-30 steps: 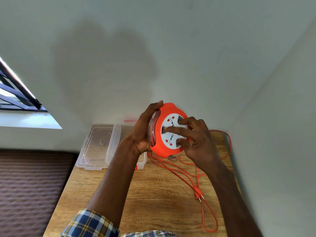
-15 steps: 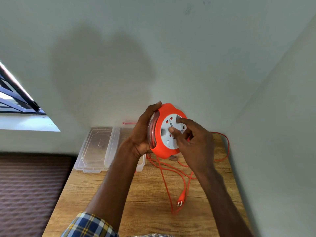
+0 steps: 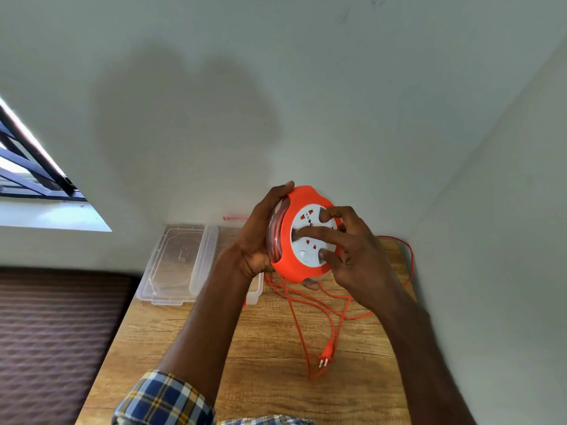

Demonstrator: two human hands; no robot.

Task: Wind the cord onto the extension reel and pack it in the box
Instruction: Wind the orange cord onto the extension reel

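I hold an orange extension reel (image 3: 290,240) with a white socket face above the wooden table (image 3: 260,348). My left hand (image 3: 260,237) grips its left rim and back, thumb over the top edge. My right hand (image 3: 346,250) has its fingertips curled onto the white socket disc. Part of the orange cord (image 3: 306,320) is wound inside the reel; the rest hangs to the table in loose loops, ending in the plug (image 3: 324,360). The clear plastic box (image 3: 254,289) sits behind my left wrist, mostly hidden, its lid (image 3: 175,265) lying open to the left.
Walls close in behind and on the right of the table. One cord loop reaches the back right corner (image 3: 409,259). A window (image 3: 30,179) is at the left. A brown ribbed surface (image 3: 55,332) lies beyond the table's left edge.
My right fingers have shifted round on the socket disc. More cord has been drawn in: the plug slid from the front right towards the middle of the table, and the loops are shorter.
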